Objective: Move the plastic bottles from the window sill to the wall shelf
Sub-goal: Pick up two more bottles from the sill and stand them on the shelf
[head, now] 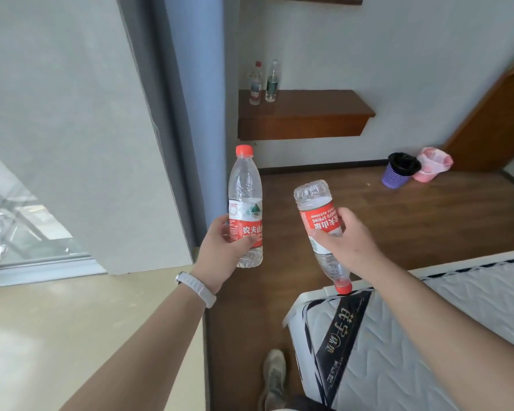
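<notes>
My left hand [224,253] grips an upright clear plastic bottle [245,191] with a red cap and red label, fingers curled round its lower half. My right hand [349,241] grips a second such bottle [315,200] held upside down, its red cap pointing down toward the mattress corner. Ahead on the wall hangs the brown wooden wall shelf [315,114]. Two clear bottles stand on its left end: one with a red cap [255,84] and one with a dark label [272,81]. The pale window sill [57,321] lies at lower left under my left forearm.
A mattress [413,336] fills the lower right. A purple bin [398,170] and a pink-lined bin [431,166] stand on the wooden floor by a brown door [493,123]. A grey curtain [80,114] hangs left. My shoe [273,378] is below.
</notes>
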`<state>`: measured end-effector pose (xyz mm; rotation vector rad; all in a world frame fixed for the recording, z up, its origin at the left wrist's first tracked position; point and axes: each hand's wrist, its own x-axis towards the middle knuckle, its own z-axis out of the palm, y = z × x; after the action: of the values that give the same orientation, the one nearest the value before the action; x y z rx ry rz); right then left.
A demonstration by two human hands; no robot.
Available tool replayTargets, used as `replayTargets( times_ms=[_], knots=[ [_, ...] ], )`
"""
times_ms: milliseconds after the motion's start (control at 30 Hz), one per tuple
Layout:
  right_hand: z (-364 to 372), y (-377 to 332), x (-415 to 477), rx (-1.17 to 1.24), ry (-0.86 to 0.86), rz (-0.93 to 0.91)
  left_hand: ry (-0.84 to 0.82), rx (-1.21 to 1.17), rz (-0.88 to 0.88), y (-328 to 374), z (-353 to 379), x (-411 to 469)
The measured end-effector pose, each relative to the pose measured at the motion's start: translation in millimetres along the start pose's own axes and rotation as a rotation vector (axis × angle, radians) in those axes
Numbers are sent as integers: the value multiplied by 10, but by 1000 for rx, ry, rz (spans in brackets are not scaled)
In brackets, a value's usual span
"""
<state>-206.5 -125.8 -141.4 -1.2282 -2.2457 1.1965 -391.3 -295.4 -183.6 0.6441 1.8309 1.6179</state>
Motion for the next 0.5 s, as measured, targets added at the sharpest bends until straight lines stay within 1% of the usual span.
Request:
replayTargets(
  times_ms=[100, 300, 400, 500],
  knots=[
    [-4, 113, 297, 33, -10, 18, -16, 19, -12, 54, 128, 291],
    [-10, 247, 1164, 191, -34, 30, 41, 86, -61, 150, 377, 1001],
    [-141, 245, 1648, 257, -55, 17, 59, 117, -94, 277, 551, 1431],
    [-318, 291, 2104, 296, -62, -5, 28, 180, -76, 482, 729, 1867]
  ],
)
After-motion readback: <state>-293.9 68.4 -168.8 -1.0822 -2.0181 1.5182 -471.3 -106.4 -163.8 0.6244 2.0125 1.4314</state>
